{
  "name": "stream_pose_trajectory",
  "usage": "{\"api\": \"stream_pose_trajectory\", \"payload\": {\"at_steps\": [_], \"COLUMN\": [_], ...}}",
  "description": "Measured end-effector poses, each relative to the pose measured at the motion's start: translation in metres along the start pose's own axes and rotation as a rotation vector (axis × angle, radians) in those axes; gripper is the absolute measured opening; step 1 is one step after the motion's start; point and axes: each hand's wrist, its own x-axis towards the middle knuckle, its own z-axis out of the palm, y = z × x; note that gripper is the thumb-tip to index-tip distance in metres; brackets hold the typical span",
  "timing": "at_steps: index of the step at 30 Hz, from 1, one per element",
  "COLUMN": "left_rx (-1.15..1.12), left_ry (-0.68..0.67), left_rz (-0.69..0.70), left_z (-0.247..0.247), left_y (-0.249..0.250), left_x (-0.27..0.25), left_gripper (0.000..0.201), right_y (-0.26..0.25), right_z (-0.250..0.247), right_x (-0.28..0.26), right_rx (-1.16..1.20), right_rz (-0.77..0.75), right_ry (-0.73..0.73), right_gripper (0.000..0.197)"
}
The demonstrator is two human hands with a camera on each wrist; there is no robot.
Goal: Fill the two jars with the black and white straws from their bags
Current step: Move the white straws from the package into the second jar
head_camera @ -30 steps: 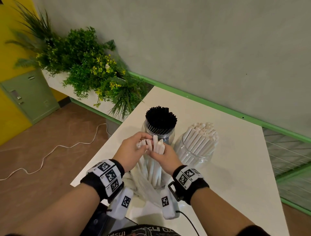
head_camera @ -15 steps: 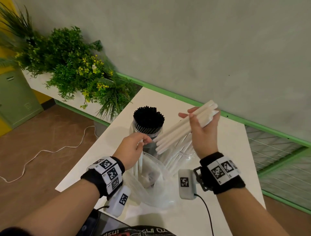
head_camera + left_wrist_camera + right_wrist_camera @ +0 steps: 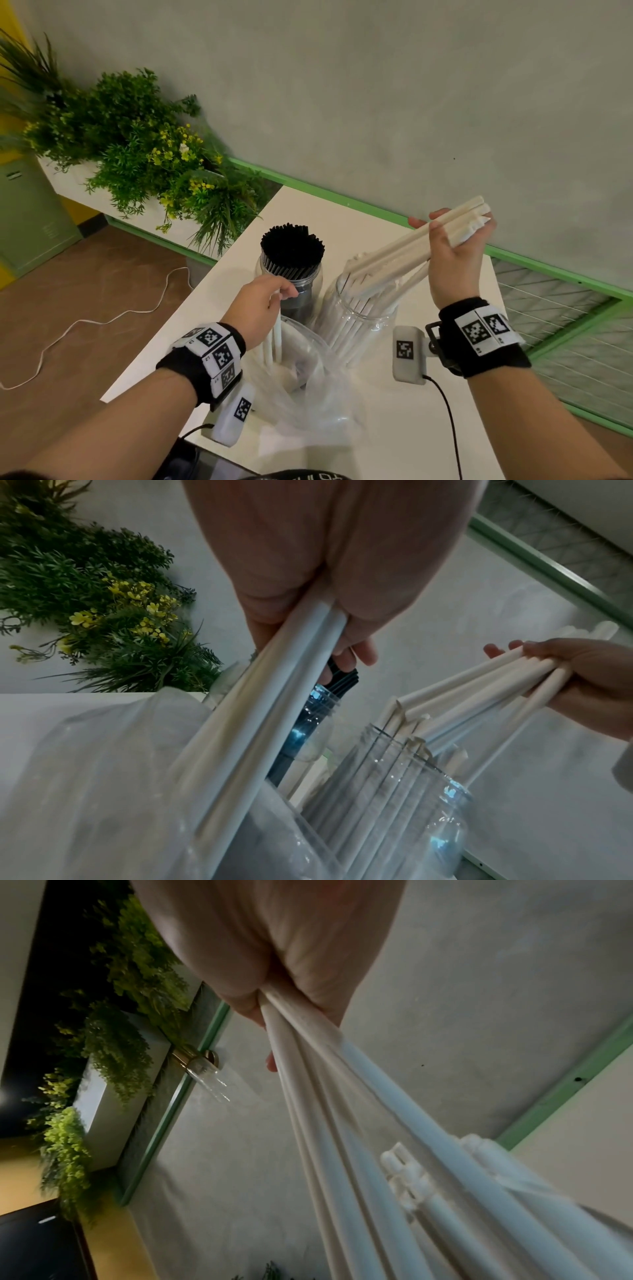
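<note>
My right hand [image 3: 452,253] grips a bundle of white straws [image 3: 394,257], held slanting, with the lower ends reaching into the mouth of the clear jar [image 3: 363,315] that holds several white straws. To its left stands the second jar [image 3: 291,274], packed with black straws [image 3: 292,247]. My left hand [image 3: 263,305] holds a few white straws [image 3: 277,339] that stand in the clear plastic bag [image 3: 308,383] at the table's near edge. In the left wrist view those straws [image 3: 274,723] run down into the bag [image 3: 103,791]. The right wrist view shows the bundle [image 3: 342,1123] in my palm.
The white table [image 3: 394,428] meets a grey wall with a green rail [image 3: 342,198] behind it. A planter of green plants [image 3: 137,154] stands at the far left. A white cable [image 3: 85,322] lies on the brown floor. A wire-mesh panel [image 3: 565,325] is at the right.
My right hand lifted a bundle of white straws out of the bag and carried it up and to the right, over the white-straw jar. My left hand stayed on the straws in the bag.
</note>
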Motion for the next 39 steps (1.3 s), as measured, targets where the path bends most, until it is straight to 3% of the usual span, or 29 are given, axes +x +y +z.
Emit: {"api": "stream_pose_trajectory", "payload": {"at_steps": [15, 20, 25, 28, 30, 32, 36, 38, 39], "left_rx": [0.030, 0.004, 0.004, 0.007, 0.006, 0.014, 0.007, 0.007, 0.010], "left_ry": [0.026, 0.011, 0.030, 0.036, 0.049, 0.062, 0.067, 0.069, 0.069], "left_rz": [0.021, 0.010, 0.016, 0.008, -0.001, 0.001, -0.016, -0.018, -0.018], "left_z": [0.017, 0.018, 0.014, 0.013, 0.013, 0.013, 0.011, 0.010, 0.009], "left_y": [0.003, 0.004, 0.001, 0.001, 0.002, 0.002, 0.004, 0.005, 0.006], "left_x": [0.010, 0.012, 0.012, 0.011, 0.009, 0.008, 0.006, 0.005, 0.004], "left_gripper": [0.036, 0.041, 0.046, 0.045, 0.045, 0.043, 0.038, 0.040, 0.042], "right_y": [0.043, 0.058, 0.057, 0.056, 0.057, 0.060, 0.077, 0.088, 0.093], "right_z": [0.011, 0.002, -0.012, -0.018, -0.023, -0.031, -0.049, -0.053, -0.052], "right_x": [-0.012, -0.014, -0.013, -0.015, -0.017, -0.017, -0.021, -0.024, -0.026], "right_rx": [0.001, -0.050, -0.139, -0.230, -0.306, -0.325, -0.299, -0.371, -0.404], "right_rz": [0.087, 0.206, 0.143, 0.023, -0.113, -0.151, 0.092, 0.212, 0.289], "right_ry": [-0.053, -0.207, -0.267, -0.327, -0.244, -0.093, 0.053, -0.040, -0.143], "right_gripper": [0.031, 0.024, 0.038, 0.037, 0.027, 0.017, 0.017, 0.017, 0.028]}}
